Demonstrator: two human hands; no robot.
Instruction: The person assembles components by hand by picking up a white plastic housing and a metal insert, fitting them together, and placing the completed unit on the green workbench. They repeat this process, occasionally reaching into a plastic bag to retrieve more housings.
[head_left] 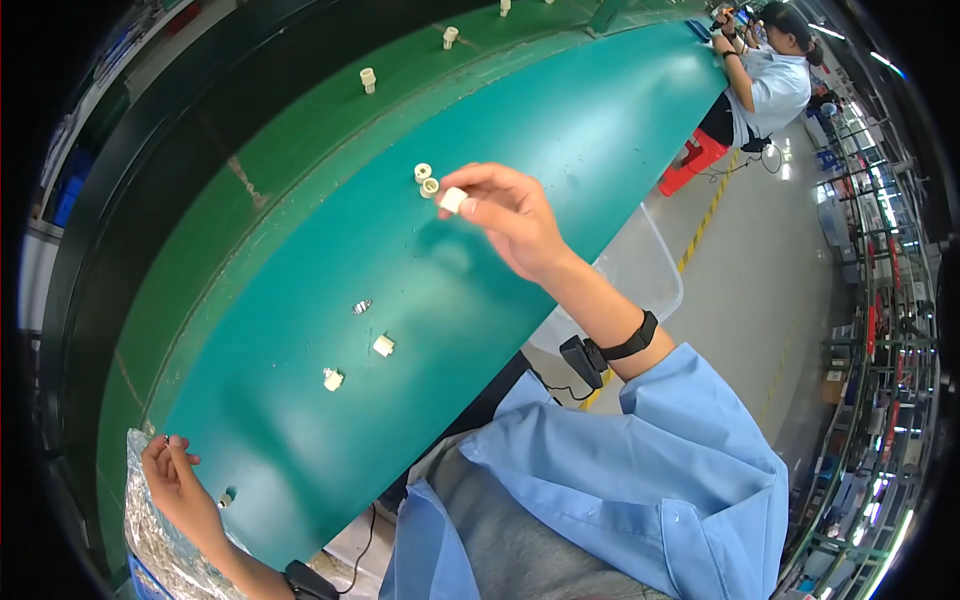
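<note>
My right hand [510,220] is raised over the mat, pinching a short white plastic fitting [454,200] between thumb and fingers. Just left of it, two cream ring-topped fittings [423,172] sit side by side on the green mat [440,290]. At the lower left, my left hand [178,485] is pinched at the fingertips on a small shiny piece [168,440], too small to name. Nearer me lie a small metal part [362,307], a white fitting [384,346] and another white fitting with metal on it [333,380]. A small dark-and-pale part [227,497] lies close to my left wrist.
Several cream fittings [368,80] stand on the green belt [270,190] beyond the mat. Crumpled clear plastic [150,520] lies beneath my left forearm. A translucent bin [655,265] stands below the right edge, near a red stool [695,163]. A co-worker [775,85] sits at the far end.
</note>
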